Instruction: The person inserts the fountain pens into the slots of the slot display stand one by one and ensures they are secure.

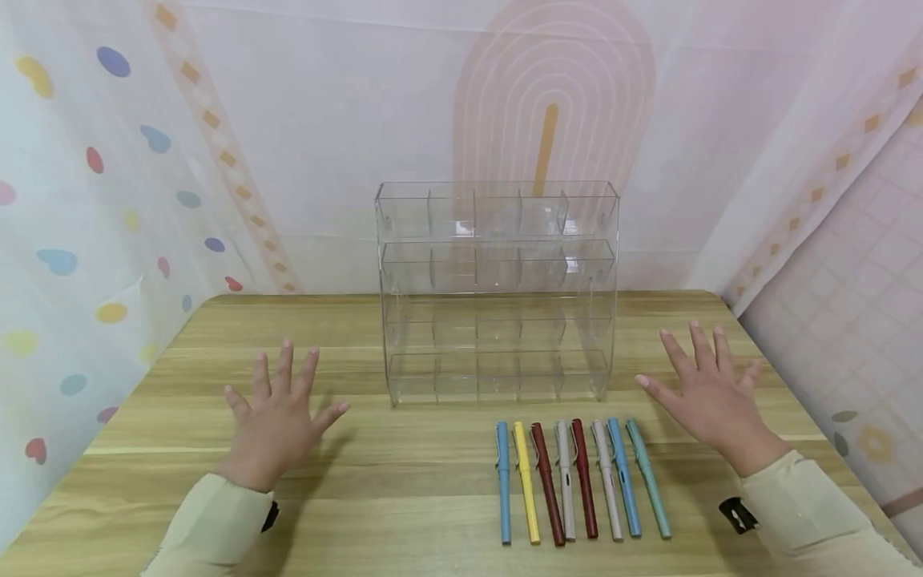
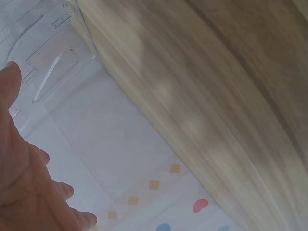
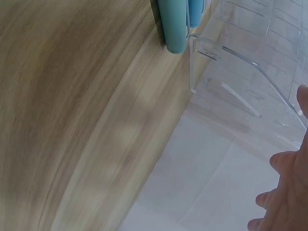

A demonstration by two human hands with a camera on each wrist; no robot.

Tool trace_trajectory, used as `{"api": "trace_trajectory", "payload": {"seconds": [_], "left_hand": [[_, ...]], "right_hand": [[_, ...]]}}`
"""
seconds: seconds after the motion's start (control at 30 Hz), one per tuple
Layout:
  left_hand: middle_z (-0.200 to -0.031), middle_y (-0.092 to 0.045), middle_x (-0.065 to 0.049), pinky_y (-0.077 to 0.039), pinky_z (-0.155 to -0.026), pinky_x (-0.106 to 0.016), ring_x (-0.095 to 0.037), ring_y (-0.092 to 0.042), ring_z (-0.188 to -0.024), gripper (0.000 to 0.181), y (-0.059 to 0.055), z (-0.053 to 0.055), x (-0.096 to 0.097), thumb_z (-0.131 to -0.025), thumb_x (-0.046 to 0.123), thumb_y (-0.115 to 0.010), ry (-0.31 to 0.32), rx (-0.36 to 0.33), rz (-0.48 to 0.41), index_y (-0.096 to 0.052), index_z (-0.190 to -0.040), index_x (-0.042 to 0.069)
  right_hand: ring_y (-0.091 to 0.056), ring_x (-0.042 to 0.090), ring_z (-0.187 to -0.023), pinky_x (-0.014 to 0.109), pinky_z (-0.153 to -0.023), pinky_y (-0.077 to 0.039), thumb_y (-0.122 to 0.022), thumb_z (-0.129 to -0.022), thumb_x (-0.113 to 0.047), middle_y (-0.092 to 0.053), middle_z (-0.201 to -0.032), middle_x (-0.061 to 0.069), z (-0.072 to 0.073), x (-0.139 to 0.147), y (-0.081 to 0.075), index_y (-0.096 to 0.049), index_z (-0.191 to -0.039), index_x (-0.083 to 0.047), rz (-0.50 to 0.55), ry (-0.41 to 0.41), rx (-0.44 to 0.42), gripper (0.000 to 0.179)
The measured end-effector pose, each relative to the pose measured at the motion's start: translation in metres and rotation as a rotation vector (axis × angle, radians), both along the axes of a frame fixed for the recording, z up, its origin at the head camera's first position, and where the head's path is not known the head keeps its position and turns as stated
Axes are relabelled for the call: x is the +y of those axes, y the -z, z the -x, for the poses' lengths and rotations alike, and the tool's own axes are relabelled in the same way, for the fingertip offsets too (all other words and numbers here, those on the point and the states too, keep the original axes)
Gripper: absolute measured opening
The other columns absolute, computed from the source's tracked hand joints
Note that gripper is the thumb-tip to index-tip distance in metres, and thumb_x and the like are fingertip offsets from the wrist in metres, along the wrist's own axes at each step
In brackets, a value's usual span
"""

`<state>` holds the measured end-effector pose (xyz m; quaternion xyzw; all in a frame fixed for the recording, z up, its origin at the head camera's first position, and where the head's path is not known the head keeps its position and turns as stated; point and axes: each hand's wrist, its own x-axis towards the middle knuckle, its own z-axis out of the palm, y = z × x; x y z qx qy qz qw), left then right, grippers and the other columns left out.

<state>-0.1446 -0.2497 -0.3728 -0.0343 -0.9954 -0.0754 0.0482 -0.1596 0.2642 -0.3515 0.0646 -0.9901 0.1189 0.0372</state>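
Observation:
Both hands are spread with straight fingers and hold nothing. My left hand [image 1: 272, 425] is over the left part of the table, left of a clear tiered rack [image 1: 497, 296] divided into small compartments. On the other side, my right hand [image 1: 714, 401] hovers to the right of the rack. In front of the rack lies a row of capped pens: a blue pen [image 1: 504, 485], a yellow pen [image 1: 527, 485], two dark red pens [image 1: 549, 485], two pale ones, another blue pen [image 1: 624, 477] and a teal pen [image 1: 649, 478], nearest my right hand. Their clips show near the far ends.
The wooden table [image 1: 404, 497] runs back to a patterned curtain [image 1: 324, 144], which also hangs along the left and right sides. The rack stands near the table's back middle. Small black pieces [image 1: 739, 515] show at both sleeve cuffs.

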Motion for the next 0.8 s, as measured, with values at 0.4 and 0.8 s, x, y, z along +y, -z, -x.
{"api": "trace_trajectory", "payload": {"seconds": [0.4,0.8], "left_hand": [[-0.158,0.007,-0.026,-0.001,-0.092,-0.084,-0.054,0.006,-0.14,0.091,0.0,0.008,0.016,-0.095,0.06,-0.044,0.021,0.003,-0.189,-0.003,-0.155,0.007],[-0.156,-0.011,-0.028,-0.014,-0.112,-0.063,-0.046,-0.012,-0.142,0.085,-0.006,0.026,0.033,-0.098,0.046,-0.051,0.046,0.113,-0.526,-0.01,-0.152,-0.005]], "right_hand": [[0.011,0.052,-0.14,0.08,-0.097,-0.004,-0.04,-0.096,-0.06,0.008,-0.157,0.028,-0.003,-0.003,0.001,-0.008,-0.156,-0.009,0.1,-0.03,-0.044,0.085],[0.0,0.06,-0.136,0.081,-0.095,-0.01,-0.051,-0.096,-0.05,0.001,-0.156,0.031,-0.009,-0.007,0.018,-0.01,-0.155,-0.005,0.278,-0.058,-0.1,0.084]]}}
